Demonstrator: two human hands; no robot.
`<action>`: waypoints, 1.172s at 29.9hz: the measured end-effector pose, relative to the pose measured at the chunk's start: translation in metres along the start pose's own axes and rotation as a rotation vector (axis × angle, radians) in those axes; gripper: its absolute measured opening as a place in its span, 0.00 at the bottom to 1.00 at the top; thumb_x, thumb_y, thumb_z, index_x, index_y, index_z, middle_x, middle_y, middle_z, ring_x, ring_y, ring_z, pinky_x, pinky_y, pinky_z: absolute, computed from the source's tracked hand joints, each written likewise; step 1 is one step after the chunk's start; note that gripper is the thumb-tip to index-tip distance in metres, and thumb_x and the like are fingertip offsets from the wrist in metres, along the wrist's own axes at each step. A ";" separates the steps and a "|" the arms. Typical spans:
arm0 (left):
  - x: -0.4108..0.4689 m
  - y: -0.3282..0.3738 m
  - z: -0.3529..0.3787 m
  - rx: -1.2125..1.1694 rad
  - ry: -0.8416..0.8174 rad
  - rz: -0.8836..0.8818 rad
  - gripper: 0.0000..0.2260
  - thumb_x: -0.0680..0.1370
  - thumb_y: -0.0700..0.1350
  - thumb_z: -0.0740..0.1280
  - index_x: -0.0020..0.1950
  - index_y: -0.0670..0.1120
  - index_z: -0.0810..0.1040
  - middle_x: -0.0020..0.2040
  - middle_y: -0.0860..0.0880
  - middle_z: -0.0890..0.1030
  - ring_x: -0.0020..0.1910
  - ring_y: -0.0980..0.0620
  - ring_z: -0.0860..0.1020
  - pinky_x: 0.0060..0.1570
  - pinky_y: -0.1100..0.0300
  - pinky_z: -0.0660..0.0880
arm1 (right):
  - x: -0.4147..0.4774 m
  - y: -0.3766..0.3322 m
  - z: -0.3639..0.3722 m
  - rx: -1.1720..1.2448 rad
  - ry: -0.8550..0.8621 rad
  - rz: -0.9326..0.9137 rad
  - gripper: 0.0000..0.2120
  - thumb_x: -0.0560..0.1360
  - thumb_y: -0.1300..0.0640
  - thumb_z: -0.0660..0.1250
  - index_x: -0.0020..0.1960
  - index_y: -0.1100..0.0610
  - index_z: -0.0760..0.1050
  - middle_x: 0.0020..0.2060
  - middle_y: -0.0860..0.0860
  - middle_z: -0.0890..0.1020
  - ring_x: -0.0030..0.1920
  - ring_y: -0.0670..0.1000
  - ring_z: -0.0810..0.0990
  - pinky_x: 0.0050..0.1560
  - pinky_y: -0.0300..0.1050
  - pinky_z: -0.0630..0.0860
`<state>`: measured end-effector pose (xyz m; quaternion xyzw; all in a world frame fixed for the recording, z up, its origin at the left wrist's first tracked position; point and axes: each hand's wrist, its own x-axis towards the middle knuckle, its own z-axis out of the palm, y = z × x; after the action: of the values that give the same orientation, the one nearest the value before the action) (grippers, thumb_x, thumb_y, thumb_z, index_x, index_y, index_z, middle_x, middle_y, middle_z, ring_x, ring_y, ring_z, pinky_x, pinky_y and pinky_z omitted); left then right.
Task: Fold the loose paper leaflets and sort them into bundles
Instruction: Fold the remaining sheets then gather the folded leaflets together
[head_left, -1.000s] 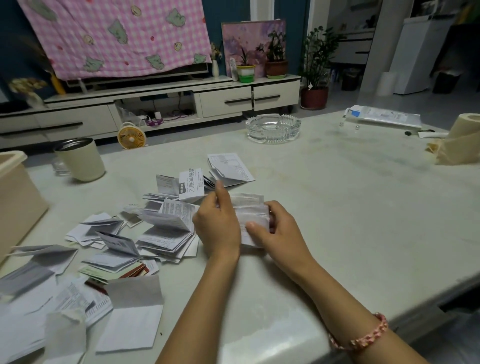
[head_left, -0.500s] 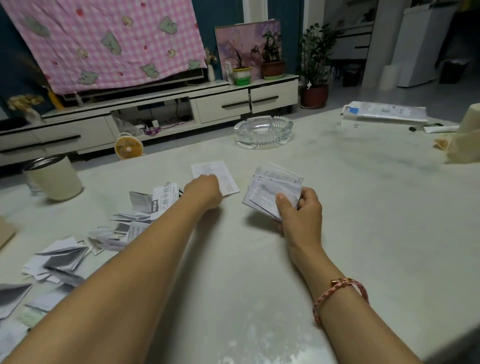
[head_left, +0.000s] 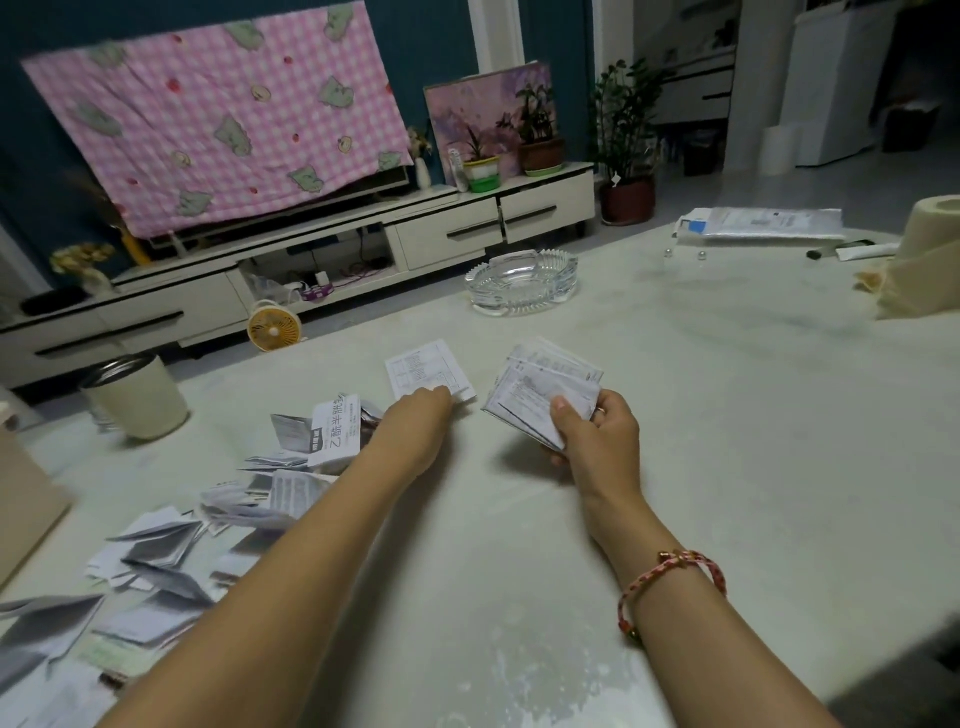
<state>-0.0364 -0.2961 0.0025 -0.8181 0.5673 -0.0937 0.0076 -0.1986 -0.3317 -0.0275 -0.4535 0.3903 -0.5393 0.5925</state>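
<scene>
Pale marbled counter (head_left: 727, 467) in a living room, facing a low cabinet (head_left: 447, 234) with a pink checked cloth (head_left: 218, 119) hanging above it. Glass ashtray (head_left: 522, 283) at the far edge; mug (head_left: 137, 397) toward the far-left corner, contents hidden. Loose leaflets (head_left: 156, 561) spread toward the near-left corner. Right hand (head_left: 597, 431), grip clamped on a bundle (head_left: 540, 389) mid-counter. Left hand (head_left: 415, 421) touches a single leaflet (head_left: 423, 369) just beside the bundle; whether its grip is closed cannot be told.
</scene>
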 end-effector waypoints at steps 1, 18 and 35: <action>-0.007 0.001 -0.005 -0.054 0.054 -0.019 0.09 0.80 0.36 0.52 0.54 0.39 0.70 0.55 0.37 0.76 0.52 0.39 0.75 0.43 0.54 0.66 | -0.003 -0.005 -0.002 0.051 -0.018 0.016 0.08 0.75 0.63 0.66 0.43 0.52 0.71 0.43 0.53 0.80 0.39 0.51 0.78 0.31 0.39 0.76; -0.069 0.044 -0.014 -1.694 0.104 -0.331 0.18 0.75 0.27 0.58 0.44 0.49 0.79 0.41 0.50 0.84 0.38 0.53 0.83 0.37 0.60 0.80 | -0.009 -0.014 -0.007 0.148 -0.306 0.129 0.09 0.73 0.67 0.64 0.53 0.62 0.77 0.45 0.55 0.83 0.42 0.52 0.80 0.45 0.41 0.77; -0.069 0.030 0.006 -1.733 0.008 -0.041 0.12 0.73 0.34 0.69 0.53 0.47 0.77 0.47 0.50 0.84 0.45 0.54 0.81 0.47 0.64 0.77 | -0.025 0.002 -0.005 -0.385 -0.418 -0.211 0.17 0.74 0.60 0.66 0.60 0.54 0.64 0.55 0.52 0.76 0.56 0.52 0.76 0.61 0.52 0.73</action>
<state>-0.0864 -0.2431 -0.0173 -0.5452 0.4240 0.3686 -0.6222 -0.2055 -0.3073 -0.0311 -0.6968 0.3058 -0.4087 0.5039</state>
